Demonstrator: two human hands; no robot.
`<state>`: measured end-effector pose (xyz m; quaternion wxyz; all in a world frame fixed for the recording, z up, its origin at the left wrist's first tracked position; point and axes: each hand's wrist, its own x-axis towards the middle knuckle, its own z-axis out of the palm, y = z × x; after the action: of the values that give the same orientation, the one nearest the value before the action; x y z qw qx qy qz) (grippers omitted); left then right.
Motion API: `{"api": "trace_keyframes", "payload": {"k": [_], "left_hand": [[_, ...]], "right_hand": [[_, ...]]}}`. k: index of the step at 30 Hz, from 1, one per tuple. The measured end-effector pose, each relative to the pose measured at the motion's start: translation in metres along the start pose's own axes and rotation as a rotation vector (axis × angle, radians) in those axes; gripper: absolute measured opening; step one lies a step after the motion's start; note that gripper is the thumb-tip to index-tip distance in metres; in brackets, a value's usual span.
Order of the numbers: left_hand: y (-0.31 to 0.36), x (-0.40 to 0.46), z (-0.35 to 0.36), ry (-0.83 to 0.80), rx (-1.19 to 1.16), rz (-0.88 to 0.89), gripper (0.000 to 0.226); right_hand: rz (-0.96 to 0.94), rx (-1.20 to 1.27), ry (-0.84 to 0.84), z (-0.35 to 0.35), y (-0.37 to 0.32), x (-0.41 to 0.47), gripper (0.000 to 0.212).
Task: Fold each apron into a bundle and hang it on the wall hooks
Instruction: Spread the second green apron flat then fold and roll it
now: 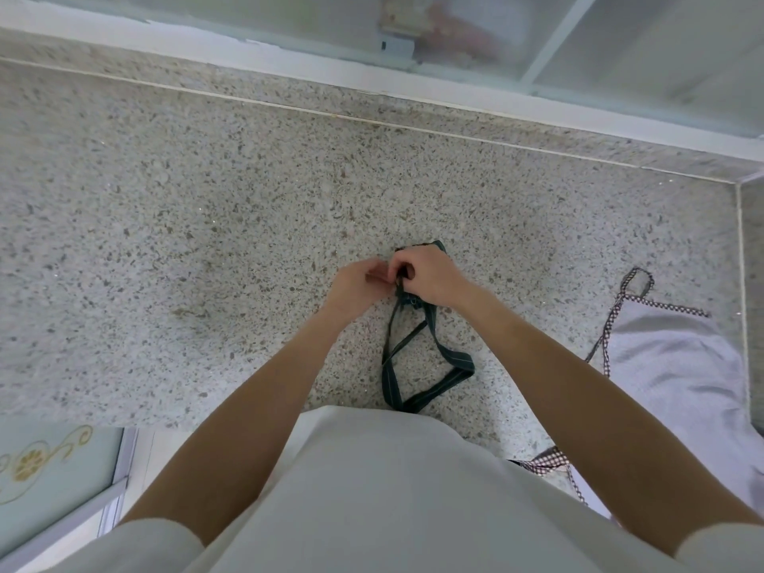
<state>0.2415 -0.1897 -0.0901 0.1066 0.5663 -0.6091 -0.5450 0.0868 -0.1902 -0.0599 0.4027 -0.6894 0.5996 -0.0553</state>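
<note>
Hands bundling a dark apron [417, 312] on the table [206, 225]

Right hand [430, 275] grips the bundle; left hand [359, 283] pinches at it. A pale apron [678, 357] lies right of it.

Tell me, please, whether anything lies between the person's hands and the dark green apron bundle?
Nothing visible does. The right hand already grips the dark green apron bundle on the speckled stone countertop, and the left hand touches it beside the right.

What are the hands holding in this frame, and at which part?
The right hand grips the dark green apron bundle around its rolled body. The left hand pinches at the point where its straps leave the bundle; exactly what it pinches is hidden.
</note>
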Motion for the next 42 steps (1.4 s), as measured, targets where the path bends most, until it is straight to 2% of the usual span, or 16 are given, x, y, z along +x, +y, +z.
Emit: {"api": "trace_keyframes", "payload": {"k": [3, 6, 9, 12, 13, 15, 18, 23, 27, 31, 34, 36, 42], "left_hand": [[-0.005, 0.002, 0.007, 0.077, 0.053, 0.066, 0.013], [-0.007, 0.000, 0.011, 0.112, -0.009, 0.079, 0.004], [-0.010, -0.004, 0.009, 0.118, -0.099, 0.050, 0.012], [-0.012, -0.006, 0.003, 0.103, -0.107, 0.093, 0.026], [-0.013, -0.005, 0.001, 0.083, -0.080, 0.117, 0.024], [-0.012, -0.002, -0.005, 0.031, -0.019, 0.161, 0.019], [-0.011, 0.005, -0.017, -0.028, 0.122, 0.186, 0.017], [-0.008, 0.009, -0.024, 0.057, 0.284, 0.276, 0.011], [-0.009, 0.009, -0.022, 0.126, 0.587, 0.350, 0.015], [-0.018, 0.007, -0.026, 0.112, 0.723, 0.401, 0.021], [-0.026, 0.007, -0.025, 0.027, 0.683, 0.364, 0.024], [-0.024, 0.005, -0.025, 0.027, 0.567, 0.306, 0.022], [-0.031, -0.003, -0.034, 0.075, -0.016, 0.040, 0.012]], "right_hand": [[-0.093, -0.131, 0.126, 0.009, 0.001, -0.003, 0.022], [-0.161, -0.341, 0.256, 0.019, 0.001, -0.005, 0.023], [-0.210, -0.391, 0.286, 0.023, -0.001, -0.006, 0.011], [-0.225, -0.356, 0.292, 0.024, -0.002, -0.007, 0.014], [-0.229, -0.337, 0.295, 0.026, 0.000, -0.007, 0.008], [-0.218, -0.322, 0.317, 0.029, 0.005, -0.007, 0.021], [-0.167, -0.261, 0.296, 0.027, 0.002, -0.010, 0.021], [-0.058, -0.147, 0.321, 0.027, 0.002, -0.008, 0.024], [0.029, -0.059, 0.315, 0.026, 0.000, -0.009, 0.031], [0.116, -0.002, 0.355, 0.022, -0.002, -0.012, 0.024], [0.159, 0.034, 0.367, 0.020, -0.002, -0.016, 0.016], [0.143, 0.017, 0.355, 0.020, -0.001, -0.017, 0.014], [0.187, 0.106, 0.390, 0.014, 0.001, -0.020, 0.014]]}}
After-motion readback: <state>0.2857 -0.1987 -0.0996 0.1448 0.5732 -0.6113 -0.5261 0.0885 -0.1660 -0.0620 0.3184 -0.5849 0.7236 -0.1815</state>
